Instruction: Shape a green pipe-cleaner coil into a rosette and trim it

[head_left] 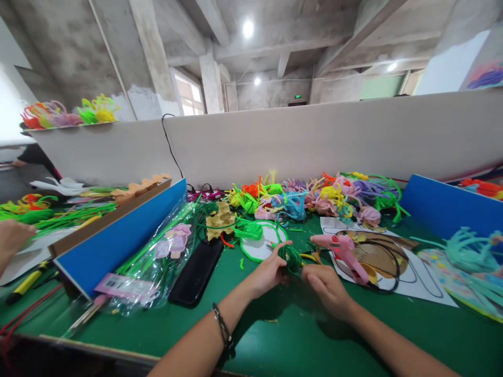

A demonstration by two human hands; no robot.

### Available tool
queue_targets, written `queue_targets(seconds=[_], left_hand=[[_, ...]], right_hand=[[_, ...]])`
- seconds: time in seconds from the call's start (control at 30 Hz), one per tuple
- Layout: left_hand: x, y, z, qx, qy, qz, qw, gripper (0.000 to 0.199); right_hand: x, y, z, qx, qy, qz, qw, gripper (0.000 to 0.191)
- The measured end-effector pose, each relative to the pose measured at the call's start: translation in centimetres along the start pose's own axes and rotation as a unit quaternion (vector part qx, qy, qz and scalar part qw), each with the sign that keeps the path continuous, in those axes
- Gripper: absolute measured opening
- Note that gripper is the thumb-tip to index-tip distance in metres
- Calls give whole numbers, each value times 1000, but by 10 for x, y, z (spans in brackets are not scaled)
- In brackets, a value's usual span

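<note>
A green table (275, 340) runs under a grey partition. Left of the fingers lies a black phone (196, 272). The left hand (269, 273) pinches a dark green pipe-cleaner bundle (291, 257); the right hand (328, 289), fingers curled, touches it. Just right lies a pink glue gun (343, 251).

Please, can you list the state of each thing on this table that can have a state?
left hand: shut on green pipe cleaner coil
right hand: pinching the same coil
pink glue gun: lying on paper, unheld
black phone: flat, screen dark
plastic bag: lying flat, filled
</note>
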State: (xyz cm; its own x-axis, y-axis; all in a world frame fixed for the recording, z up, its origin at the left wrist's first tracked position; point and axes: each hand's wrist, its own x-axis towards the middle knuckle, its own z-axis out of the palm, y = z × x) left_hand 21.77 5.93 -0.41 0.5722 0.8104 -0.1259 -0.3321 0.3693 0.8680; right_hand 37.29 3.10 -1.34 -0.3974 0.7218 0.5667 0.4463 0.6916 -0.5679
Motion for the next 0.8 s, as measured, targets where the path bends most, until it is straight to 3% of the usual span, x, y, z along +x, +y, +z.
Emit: queue_targets(seconds=[0.17,0.3,0.47,0.63,0.8], left_hand=[[-3,2,-4,109,-28,5,994,67],[-9,1,-3,239,-52,13,970,65],[-17,5,-1,405,-69,44,911,68],[-16,7,-1,458,-107,80,879,67],[-15,6,-1,467,-112,75,874,67]], right_hand=[[6,1,-6,63,126,130,981,27],[12,1,-5,125,57,155,978,31],[14,-5,-6,166,-9,217,962,33],[14,-8,-6,218,-22,262,940,29],[14,-6,-5,239,-34,274,931,28]])
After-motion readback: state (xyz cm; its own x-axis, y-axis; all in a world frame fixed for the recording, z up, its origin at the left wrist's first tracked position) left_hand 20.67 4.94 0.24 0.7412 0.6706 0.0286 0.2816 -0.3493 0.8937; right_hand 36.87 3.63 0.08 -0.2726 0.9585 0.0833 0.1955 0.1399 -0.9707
